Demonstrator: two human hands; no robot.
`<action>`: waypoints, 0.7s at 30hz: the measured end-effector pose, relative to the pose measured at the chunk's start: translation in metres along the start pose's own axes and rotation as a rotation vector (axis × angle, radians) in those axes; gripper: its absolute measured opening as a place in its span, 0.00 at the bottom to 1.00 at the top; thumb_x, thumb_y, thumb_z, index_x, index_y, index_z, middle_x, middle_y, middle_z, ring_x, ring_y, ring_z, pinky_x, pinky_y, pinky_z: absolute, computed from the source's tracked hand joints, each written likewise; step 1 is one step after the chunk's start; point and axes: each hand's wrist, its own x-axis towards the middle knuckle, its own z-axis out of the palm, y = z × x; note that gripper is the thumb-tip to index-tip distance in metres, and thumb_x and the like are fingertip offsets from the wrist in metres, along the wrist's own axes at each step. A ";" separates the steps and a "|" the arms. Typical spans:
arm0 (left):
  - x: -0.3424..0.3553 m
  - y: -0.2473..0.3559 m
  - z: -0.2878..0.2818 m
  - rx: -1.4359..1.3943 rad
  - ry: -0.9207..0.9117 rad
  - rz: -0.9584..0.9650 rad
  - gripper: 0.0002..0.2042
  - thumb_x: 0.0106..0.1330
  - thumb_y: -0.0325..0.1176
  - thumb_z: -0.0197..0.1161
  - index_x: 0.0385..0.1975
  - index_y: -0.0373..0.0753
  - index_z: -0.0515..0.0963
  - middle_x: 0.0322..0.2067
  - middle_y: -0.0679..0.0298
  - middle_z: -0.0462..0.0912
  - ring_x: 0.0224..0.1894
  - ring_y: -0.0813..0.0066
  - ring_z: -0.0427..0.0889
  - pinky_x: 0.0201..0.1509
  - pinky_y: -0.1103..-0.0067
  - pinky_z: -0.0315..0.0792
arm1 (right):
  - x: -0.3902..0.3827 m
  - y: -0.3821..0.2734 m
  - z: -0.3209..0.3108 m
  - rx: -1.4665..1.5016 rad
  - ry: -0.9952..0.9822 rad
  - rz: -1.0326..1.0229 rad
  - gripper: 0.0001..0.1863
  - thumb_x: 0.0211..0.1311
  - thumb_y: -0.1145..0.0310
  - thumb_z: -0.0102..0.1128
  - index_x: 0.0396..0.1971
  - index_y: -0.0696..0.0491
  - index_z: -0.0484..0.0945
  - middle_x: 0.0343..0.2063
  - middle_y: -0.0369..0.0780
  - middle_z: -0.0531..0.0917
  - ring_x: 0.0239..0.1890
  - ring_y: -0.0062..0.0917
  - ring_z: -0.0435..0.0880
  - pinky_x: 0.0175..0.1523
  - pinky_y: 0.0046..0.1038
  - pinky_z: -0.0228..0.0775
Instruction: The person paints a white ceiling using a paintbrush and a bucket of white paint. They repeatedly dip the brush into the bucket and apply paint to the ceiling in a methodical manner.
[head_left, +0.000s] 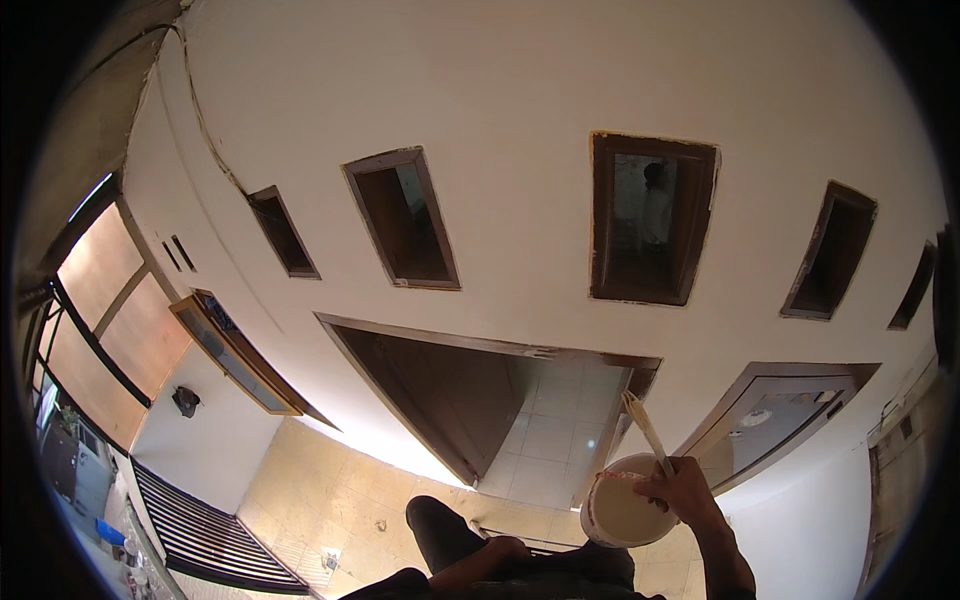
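My right hand (pixel 682 492) is closed around a paintbrush (pixel 652 432), whose bristles point up and away from me. Just under that hand is a round pail (pixel 600 515) with pale contents and a stained rim. The hand overlaps the pail's right side; I cannot tell whether it grips the rim too. Low in the middle, my left hand (pixel 508 548) lies by my bent leg (pixel 440 527). Its fingers are too dark and small to make out, and I see nothing held in it.
A white wall (pixel 500 230) ahead carries several brown-framed openings (pixel 652 225). Below them stands a doorway with a brown door (pixel 440 395) swung inward; a window (pixel 770 415) is to its right. Tan tiled floor (pixel 350 490) lies below, with dark railings (pixel 215 530) at left.
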 end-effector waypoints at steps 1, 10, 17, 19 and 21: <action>-0.002 0.002 -0.002 0.005 -0.048 -0.027 0.28 0.57 0.52 0.64 0.58 0.50 0.78 0.58 0.63 0.79 0.61 0.52 0.76 0.61 0.35 0.60 | -0.001 0.002 -0.003 0.003 0.008 0.014 0.17 0.49 0.68 0.75 0.16 0.56 0.72 0.14 0.37 0.77 0.14 0.17 0.75 0.19 0.21 0.64; -0.029 0.010 0.036 -0.137 0.289 -0.062 0.26 0.57 0.64 0.63 0.35 0.44 0.87 0.43 0.56 0.86 0.52 0.53 0.80 0.51 0.51 0.72 | 0.018 0.014 -0.015 -0.158 -0.085 0.093 0.17 0.47 0.65 0.76 0.26 0.62 0.80 0.16 0.36 0.79 0.17 0.17 0.77 0.22 0.23 0.68; -0.035 0.016 0.083 -0.189 0.818 -0.178 0.26 0.55 0.66 0.63 0.38 0.50 0.87 0.48 0.57 0.79 0.60 0.54 0.68 0.55 0.51 0.66 | 0.044 0.028 -0.019 -0.318 -0.198 0.117 0.17 0.49 0.63 0.75 0.25 0.61 0.80 0.16 0.33 0.77 0.18 0.15 0.74 0.24 0.23 0.67; -0.032 0.021 0.091 -0.254 0.826 -0.189 0.26 0.54 0.67 0.63 0.38 0.51 0.86 0.52 0.57 0.75 0.62 0.54 0.67 0.57 0.47 0.63 | 0.053 0.027 -0.016 -0.370 -0.234 0.103 0.16 0.49 0.63 0.74 0.24 0.60 0.79 0.16 0.33 0.76 0.19 0.14 0.73 0.25 0.24 0.66; -0.041 0.021 0.090 -0.365 0.928 -0.151 0.40 0.51 0.63 0.69 0.62 0.47 0.74 0.71 0.47 0.53 0.73 0.48 0.52 0.66 0.42 0.50 | 0.062 0.055 -0.019 -0.418 -0.239 0.020 0.16 0.49 0.63 0.74 0.23 0.60 0.79 0.16 0.33 0.76 0.19 0.14 0.72 0.25 0.24 0.66</action>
